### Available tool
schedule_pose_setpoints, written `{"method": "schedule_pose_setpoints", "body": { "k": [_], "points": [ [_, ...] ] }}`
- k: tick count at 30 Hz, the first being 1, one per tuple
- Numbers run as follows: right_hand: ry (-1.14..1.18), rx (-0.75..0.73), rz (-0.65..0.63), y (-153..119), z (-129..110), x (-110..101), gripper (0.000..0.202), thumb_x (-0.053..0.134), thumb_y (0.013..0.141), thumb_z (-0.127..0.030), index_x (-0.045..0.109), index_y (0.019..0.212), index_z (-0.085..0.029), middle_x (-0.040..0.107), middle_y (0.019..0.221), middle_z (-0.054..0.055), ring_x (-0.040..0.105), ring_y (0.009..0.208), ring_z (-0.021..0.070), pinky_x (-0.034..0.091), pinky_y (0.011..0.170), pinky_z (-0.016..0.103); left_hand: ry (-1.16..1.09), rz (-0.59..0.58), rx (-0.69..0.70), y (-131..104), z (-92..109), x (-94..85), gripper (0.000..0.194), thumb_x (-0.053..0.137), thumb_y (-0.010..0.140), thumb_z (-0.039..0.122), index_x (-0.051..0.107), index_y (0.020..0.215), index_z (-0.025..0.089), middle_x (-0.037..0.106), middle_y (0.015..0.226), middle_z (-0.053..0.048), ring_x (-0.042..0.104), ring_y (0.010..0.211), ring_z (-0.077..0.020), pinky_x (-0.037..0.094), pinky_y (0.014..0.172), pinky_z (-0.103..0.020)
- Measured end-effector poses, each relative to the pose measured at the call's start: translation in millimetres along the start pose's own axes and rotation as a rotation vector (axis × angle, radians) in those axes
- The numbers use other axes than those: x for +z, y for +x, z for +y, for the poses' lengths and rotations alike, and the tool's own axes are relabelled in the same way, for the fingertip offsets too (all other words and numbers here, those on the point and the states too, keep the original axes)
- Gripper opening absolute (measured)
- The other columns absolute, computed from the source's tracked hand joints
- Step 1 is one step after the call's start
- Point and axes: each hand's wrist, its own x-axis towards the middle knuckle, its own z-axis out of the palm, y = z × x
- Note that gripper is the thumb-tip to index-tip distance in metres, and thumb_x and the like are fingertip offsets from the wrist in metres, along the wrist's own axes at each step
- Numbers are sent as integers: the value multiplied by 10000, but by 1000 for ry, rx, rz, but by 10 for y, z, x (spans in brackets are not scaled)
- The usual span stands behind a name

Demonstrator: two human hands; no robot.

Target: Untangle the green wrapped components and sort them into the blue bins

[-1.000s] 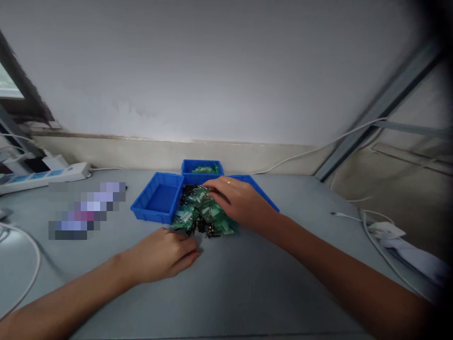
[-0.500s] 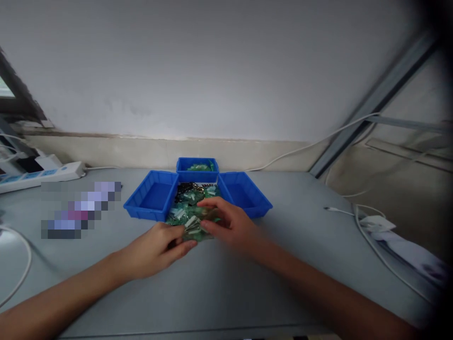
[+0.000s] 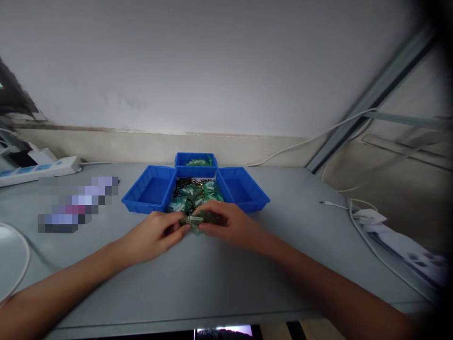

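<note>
White hard plastic forms the long, slab-like power strip (image 3: pixel 56 169) at the far left, with pale blue socket faces; below it a smooth cable (image 3: pixel 27 252) bends in a round loop. To its right I get only a blocky, pixelated patch (image 3: pixel 78 203) of violet, pink and dark squares, so I cannot tell what lies under it.

Next comes the left tray (image 3: pixel 147 208), glossy blue plastic with ribbed, sloping walls, bare inside. In front of it the left hand (image 3: pixel 152 236) has its thumb and fingertips pinched on one side of a crinkly, see-through green packet (image 3: pixel 196 225) with slim pale pieces in it. That packet is up between both hands, just in front of the loose pile (image 3: pixel 186 192) of green film packets and small, dark, shiny bits on the tabletop (image 3: pixel 198 283).

Behind the pile sits the back tray (image 3: pixel 196 173), blue and boxy, with more green packets inside. The right hand (image 3: pixel 230 224) curls round the packet's other side, thumb below and fingers above, only slightly parted by it.

Beyond that hand, the right tray (image 3: pixel 249 207) angles outward, bare and blue. At the far right I see a matt grey metal frame (image 3: pixel 354 111), thin white cords (image 3: pixel 371 257) and a pale, elongated plastic block (image 3: pixel 403 245).
</note>
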Motion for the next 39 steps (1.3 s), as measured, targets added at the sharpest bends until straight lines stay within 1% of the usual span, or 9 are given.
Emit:
{"method": "schedule_pose_setpoints", "body": {
  "k": [7, 11, 14, 21, 26, 29, 31, 34, 39],
  "points": [
    [-6, -19, -34, -4, 34, 10, 162, 556, 743, -248, 571, 895, -195, 584, 790, -5, 540, 719, 106, 409, 642, 235, -12, -43, 53, 19, 25, 4, 185, 436, 833, 282, 481, 711, 149, 521, 544, 38, 481, 480, -66, 326, 452, -179],
    [-40, -12, -34, 5, 32, 11, 131, 548, 754, -273, 572, 853, -191, 580, 738, -12, 545, 683, 107, 408, 619, 234, 18, 11, 33, -3, 10, 8, 154, 456, 822, 299, 509, 789, 158, 534, 556, 41, 491, 486, -71, 344, 459, -180],
    [-52, -4, -27, 12, 38, 9, 153, 543, 761, -287, 574, 872, -187, 591, 737, -8, 550, 654, 102, 406, 608, 230, 43, 47, 16, -6, 6, 7, 155, 465, 818, 306, 517, 862, 167, 528, 560, 47, 490, 489, -72, 355, 467, -181],
    [-138, -61, 1, 17, 94, 17, 202, 553, 759, -305, 601, 934, -216, 636, 775, -9, 571, 679, 103, 408, 614, 218, 133, 117, 108, -14, 3, 7, 153, 458, 823, 290, 530, 876, 166, 523, 641, 25, 493, 546, -75, 376, 499, -182],
    [-208, -119, 25, 29, 81, 11, 179, 572, 751, -288, 629, 892, -193, 652, 794, -13, 567, 667, 87, 393, 589, 189, 100, 150, 140, -17, -8, -1, 131, 458, 824, 267, 521, 881, 167, 502, 712, 13, 493, 574, -69, 394, 522, -175],
    [-246, -142, 20, 31, 65, -2, 149, 563, 761, -280, 639, 838, -177, 646, 739, -13, 563, 644, 86, 382, 574, 187, 87, 149, 162, -9, 10, -13, 113, 455, 824, 239, 515, 888, 168, 495, 762, 1, 493, 596, -67, 394, 528, -170],
    [-260, -167, 5, 26, 63, -11, 142, 549, 773, -282, 638, 823, -183, 638, 708, -16, 561, 636, 87, 380, 576, 191, 93, 144, 158, -6, 23, -16, 105, 460, 820, 232, 512, 888, 171, 507, 731, 9, 493, 587, -71, 386, 514, -170],
    [-261, -190, -16, 13, 74, -20, 144, 534, 783, -286, 628, 835, -190, 634, 724, -15, 563, 650, 90, 384, 589, 196, 117, 124, 140, -5, 33, -15, 110, 459, 817, 233, 516, 892, 174, 534, 681, 21, 498, 557, -77, 377, 497, -177],
    [-293, -183, -69, 4, 83, -27, 209, 483, 813, -332, 623, 819, -177, 617, 708, -8, 544, 628, 89, 369, 575, 200, 124, 79, 86, -12, 29, -9, 163, 439, 827, 261, 514, 942, 174, 584, 695, 11, 522, 536, -84, 394, 499, -187]
  ]
}}
